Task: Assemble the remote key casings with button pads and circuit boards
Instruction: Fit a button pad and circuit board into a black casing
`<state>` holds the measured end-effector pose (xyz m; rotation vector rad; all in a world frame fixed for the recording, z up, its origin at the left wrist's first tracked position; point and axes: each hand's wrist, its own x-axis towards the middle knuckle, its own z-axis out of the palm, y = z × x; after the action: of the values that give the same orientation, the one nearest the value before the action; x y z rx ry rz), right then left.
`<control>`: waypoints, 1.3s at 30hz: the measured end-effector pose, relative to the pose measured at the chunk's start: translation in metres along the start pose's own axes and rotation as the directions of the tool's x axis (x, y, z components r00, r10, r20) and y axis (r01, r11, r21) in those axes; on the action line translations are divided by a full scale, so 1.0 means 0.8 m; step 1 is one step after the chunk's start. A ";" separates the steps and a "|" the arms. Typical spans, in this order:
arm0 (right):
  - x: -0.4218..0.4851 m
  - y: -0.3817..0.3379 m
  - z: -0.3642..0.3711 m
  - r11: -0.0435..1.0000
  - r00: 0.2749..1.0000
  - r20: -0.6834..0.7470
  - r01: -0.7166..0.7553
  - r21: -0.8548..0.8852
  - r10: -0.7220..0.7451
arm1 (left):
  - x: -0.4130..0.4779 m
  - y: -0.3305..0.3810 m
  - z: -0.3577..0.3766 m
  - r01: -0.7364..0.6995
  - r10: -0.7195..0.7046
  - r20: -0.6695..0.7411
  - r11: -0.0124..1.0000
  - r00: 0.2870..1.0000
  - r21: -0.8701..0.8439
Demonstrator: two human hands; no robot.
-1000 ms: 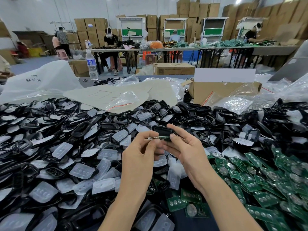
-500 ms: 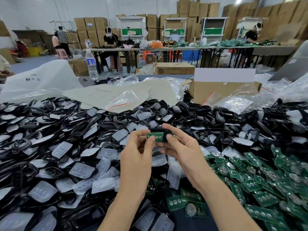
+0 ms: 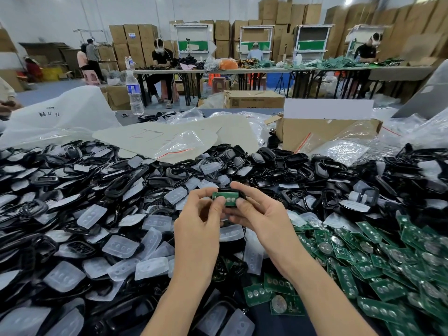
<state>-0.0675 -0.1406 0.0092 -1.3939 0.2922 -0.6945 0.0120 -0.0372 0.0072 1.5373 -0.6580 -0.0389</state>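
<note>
One casing (image 3: 231, 189), board (image 3: 225, 198) facing us, long axis nine-to-three; our left hand (image 3: 198, 221) and right hand (image 3: 264, 219) pinch its ends.

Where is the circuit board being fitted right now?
Head view, centre: the circuit board sits in the black casing pinched between left hand and right hand.

No text can be read with certainty. Dark handwritten marks on the white bag (image 3: 60, 122) are illegible. Print on the water bottle (image 3: 133, 93) and on the cardboard box (image 3: 254, 101) is too small.
</note>
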 end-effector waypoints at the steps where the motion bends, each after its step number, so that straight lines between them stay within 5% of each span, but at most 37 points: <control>1: 0.000 0.000 0.000 1.000 1.000 -0.002 0.006 -0.003 -0.006 | 0.000 -0.001 0.000 0.003 -0.003 -0.004 1.000 1.000 0.006; 20: 0.000 0.005 0.000 0.996 1.000 0.004 0.016 -0.092 -0.016 | -0.001 -0.008 -0.002 0.001 -0.001 -0.006 0.993 1.000 0.116; 39: 0.000 0.000 0.000 0.999 1.000 -0.025 0.008 -0.033 -0.008 | 0.000 -0.005 -0.003 0.038 -0.038 0.075 0.999 0.996 0.007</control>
<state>-0.0675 -0.1408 0.0096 -1.4187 0.3195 -0.7174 0.0142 -0.0356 0.0037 1.5599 -0.6888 -0.1245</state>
